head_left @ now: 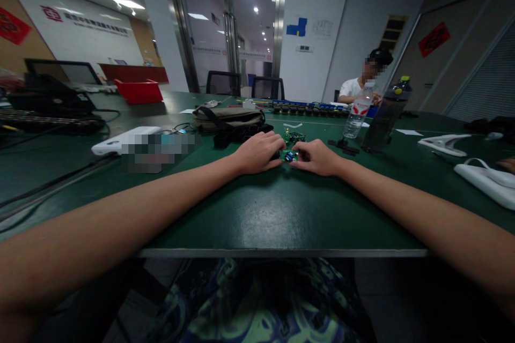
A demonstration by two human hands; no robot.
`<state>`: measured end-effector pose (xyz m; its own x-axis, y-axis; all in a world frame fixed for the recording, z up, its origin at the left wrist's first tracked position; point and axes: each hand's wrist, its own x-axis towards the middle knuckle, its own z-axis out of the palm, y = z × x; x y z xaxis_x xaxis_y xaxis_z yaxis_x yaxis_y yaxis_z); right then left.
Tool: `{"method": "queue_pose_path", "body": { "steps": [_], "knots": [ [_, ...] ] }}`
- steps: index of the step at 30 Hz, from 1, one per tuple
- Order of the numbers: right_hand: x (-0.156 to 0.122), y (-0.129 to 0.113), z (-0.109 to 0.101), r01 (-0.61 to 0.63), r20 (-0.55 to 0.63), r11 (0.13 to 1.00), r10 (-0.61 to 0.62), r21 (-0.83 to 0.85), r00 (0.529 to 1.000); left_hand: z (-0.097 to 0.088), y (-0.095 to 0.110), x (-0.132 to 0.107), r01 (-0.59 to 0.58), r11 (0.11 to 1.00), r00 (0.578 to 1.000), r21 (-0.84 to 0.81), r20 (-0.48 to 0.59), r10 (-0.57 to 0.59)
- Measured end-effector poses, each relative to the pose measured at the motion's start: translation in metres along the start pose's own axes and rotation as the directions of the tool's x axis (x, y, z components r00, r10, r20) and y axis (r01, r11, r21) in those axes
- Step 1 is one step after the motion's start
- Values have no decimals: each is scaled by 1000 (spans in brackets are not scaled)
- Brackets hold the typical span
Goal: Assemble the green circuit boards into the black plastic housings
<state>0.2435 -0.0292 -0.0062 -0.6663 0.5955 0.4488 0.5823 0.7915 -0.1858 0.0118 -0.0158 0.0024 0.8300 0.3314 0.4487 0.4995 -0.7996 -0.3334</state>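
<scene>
Green board (pixel 289 156) lies between the fingers of the left hand (pixel 260 153) and right hand (pixel 321 158), both pinching it, equally near; it looks longer sideways.

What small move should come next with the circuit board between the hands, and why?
Perhaps ease the small circuit board toward the green electronics just beyond it: the left hand and right hand grip it from opposite sides, and the gap looks short.
</scene>
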Motion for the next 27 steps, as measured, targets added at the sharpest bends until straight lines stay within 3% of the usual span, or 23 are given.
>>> {"method": "queue_pose_path", "body": {
  "steps": [27],
  "knots": [
    [-1,0,-1,-7,10,1000,7,14,1000,2,-1,-1,-41,999,999,-11,-24,41]
  ]
}}
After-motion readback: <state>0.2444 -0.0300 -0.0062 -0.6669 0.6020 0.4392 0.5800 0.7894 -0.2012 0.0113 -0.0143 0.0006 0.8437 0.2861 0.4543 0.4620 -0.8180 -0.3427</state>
